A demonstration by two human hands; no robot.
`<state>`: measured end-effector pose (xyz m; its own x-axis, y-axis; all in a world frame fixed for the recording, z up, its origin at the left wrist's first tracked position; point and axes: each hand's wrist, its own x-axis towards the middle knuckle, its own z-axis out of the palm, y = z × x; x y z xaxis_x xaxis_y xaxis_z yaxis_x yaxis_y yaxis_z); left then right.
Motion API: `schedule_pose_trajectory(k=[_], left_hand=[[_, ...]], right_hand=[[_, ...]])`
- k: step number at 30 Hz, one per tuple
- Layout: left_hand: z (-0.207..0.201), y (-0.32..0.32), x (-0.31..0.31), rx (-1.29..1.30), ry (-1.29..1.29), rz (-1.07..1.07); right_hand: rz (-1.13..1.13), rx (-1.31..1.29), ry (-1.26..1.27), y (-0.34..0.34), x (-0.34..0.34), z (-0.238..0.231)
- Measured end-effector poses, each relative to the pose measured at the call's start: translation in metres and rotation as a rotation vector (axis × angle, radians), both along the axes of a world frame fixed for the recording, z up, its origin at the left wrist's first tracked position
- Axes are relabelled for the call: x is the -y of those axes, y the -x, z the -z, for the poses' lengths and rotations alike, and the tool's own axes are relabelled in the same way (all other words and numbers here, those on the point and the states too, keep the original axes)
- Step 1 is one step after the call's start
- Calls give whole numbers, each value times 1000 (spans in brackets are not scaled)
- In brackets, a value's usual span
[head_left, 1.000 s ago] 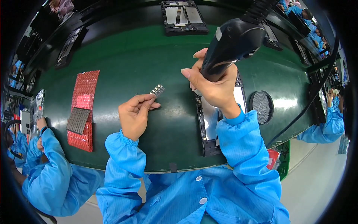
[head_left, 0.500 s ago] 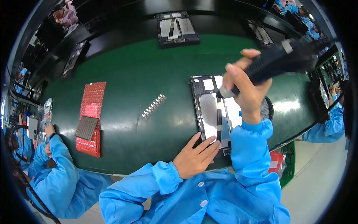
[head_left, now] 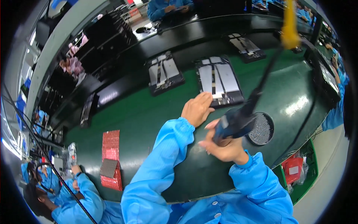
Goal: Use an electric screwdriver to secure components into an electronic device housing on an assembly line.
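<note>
Glossy green bench (head_left: 138, 116) carries bumpy red bubble wrap (head_left: 111, 143), left hand (head_left: 197, 109) at near-left corner of black-framed, silver-plated chassis (head_left: 228, 76) (can't tell if gripping), chassis now farther up-bench than before, right hand (head_left: 225, 148) gripping dark driver (head_left: 235, 121), round grid-textured tray (head_left: 261, 128).

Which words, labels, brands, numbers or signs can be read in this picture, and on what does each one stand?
None can be read.
White label on the red packet in the green bin: any print is too small.
Dark tool in the right hand: blurred, no marking readable.
Open device at the left hand: any marks are too small.
</note>
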<state>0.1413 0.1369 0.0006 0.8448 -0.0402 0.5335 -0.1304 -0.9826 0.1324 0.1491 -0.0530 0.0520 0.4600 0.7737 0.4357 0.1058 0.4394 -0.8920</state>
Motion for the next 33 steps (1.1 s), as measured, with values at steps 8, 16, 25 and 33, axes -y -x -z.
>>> schedule_pose_trajectory(k=[8,16,25,33], left_hand=[[-7,-77,-48,-185,16,-477],[-12,1,-146,-611,-193,-800],[-34,17,-162,-158,-242,-809],[-104,85,-124,303,-223,-787]], right_hand=[[18,-48,-163,2,-17,8],[-23,-57,-102,-6,-2,-20],[-15,-82,-166,-17,-3,-5],[100,-57,-97,-26,1,-9]])
